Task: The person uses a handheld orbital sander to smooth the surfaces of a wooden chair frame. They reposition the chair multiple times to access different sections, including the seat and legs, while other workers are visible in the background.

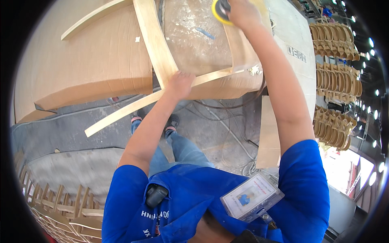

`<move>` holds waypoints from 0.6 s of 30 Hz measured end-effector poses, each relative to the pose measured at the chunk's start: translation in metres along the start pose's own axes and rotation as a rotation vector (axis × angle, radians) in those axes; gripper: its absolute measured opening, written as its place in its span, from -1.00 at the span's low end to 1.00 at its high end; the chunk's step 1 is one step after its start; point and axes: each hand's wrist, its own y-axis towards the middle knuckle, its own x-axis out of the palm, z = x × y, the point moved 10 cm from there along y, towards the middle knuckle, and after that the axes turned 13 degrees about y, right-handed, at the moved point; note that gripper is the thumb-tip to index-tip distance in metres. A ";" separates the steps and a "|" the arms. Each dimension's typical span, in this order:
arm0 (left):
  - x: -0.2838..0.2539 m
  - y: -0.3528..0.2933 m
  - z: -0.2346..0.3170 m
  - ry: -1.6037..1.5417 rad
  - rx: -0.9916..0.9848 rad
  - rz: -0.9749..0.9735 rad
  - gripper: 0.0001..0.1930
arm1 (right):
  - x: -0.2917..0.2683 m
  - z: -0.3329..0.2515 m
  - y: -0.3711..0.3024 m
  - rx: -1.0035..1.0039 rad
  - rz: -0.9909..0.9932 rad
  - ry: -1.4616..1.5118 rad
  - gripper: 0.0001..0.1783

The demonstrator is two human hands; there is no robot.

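A wooden frame of pale curved slats lies over the cardboard-covered table. My left hand [180, 85] is closed round it where a wide upright slat [154, 40] meets a long curved rail [121, 112]. That rail juts out past the table's near edge, to the left of my left arm. At the far right of the frame my right hand [244, 15] grips a round sander [222, 11] with a yellow rim and a dark body. Beneath it another wooden side piece [234, 46] runs toward the rail. Part of the sander is cut off by the picture's upper edge.
Brown cardboard [93, 60] covers the table, with a loose curved strip [91, 19] at the far left. A blue strip [205, 33] and wood crumbs [254, 70] lie on top. Cables [231, 125] snake over the floor. Stacked wooden frames [336, 81] stand at right, others [69, 210] at lower left.
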 end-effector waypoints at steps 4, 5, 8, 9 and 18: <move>-0.001 0.003 0.002 0.027 0.022 -0.023 -0.67 | 0.005 0.024 -0.081 -0.004 -0.045 0.012 -0.24; -0.001 0.004 0.002 0.037 0.024 -0.040 -0.67 | 0.005 0.026 -0.101 -0.024 -0.049 0.013 -0.22; -0.001 0.006 0.003 0.057 0.030 -0.099 -0.67 | 0.005 0.038 -0.153 -0.030 -0.088 0.012 -0.19; -0.004 0.006 0.004 0.057 0.032 -0.092 -0.67 | 0.003 0.043 -0.167 -0.035 -0.067 0.011 -0.20; -0.008 0.007 0.007 0.052 0.068 -0.080 -0.64 | 0.027 0.070 -0.266 0.123 0.402 0.220 -0.17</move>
